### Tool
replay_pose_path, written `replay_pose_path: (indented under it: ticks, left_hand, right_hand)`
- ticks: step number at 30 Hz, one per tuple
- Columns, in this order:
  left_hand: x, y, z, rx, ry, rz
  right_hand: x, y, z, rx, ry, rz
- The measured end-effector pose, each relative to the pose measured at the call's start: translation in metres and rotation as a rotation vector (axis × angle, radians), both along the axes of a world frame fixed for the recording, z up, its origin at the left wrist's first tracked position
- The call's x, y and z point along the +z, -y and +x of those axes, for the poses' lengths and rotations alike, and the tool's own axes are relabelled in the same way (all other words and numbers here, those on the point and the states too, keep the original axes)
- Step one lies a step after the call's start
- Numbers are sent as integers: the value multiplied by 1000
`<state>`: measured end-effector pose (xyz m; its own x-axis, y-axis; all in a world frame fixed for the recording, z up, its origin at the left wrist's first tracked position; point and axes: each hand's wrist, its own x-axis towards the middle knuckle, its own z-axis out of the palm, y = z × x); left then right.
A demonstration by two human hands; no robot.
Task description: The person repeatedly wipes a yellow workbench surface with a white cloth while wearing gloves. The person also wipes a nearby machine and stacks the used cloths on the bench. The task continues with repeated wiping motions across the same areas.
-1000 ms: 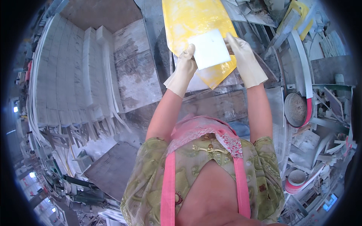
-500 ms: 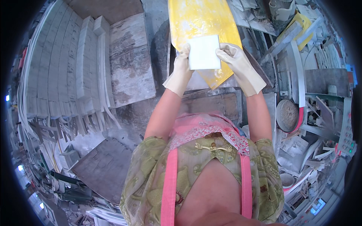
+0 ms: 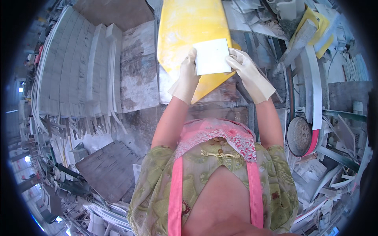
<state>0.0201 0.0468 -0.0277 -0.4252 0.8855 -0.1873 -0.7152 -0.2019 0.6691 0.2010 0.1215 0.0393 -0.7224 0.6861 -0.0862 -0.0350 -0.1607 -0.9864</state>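
Observation:
A square white tile (image 3: 213, 57) is held up between my two gloved hands. My left hand (image 3: 186, 74), in a cream rubber glove, is closed on the tile's left edge. Its right edge is pinched by my right hand (image 3: 247, 70), in a matching glove, with the thumb on the near face. Fingers behind the tile are hidden. Beneath and beyond it lies a yellow sheet (image 3: 193, 23), smeared with white, its pointed end toward me.
Long grey-white strips (image 3: 67, 67) are stacked at the left beside a stained board (image 3: 138, 67). On the right sit a round dusty dish (image 3: 299, 135), a pale upright panel (image 3: 313, 86) and a yellow cloth-like piece (image 3: 317, 31). A dark board (image 3: 108, 171) lies lower left.
The view has shifted, so the yellow sheet appears further left and the right-hand dish lower. The tile stays in both hands, tilted slightly differently.

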Motion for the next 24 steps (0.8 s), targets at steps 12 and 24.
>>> replay_pose_path:
  ticks: [12, 24]
  left_hand:
    - [50, -17, 120, -222, -365, -214]
    - [43, 1, 71, -366, -543, -170]
  right_hand:
    - [-62, -51, 108, -245, -196, -365]
    - [-55, -31, 76, -177, -325, -426]
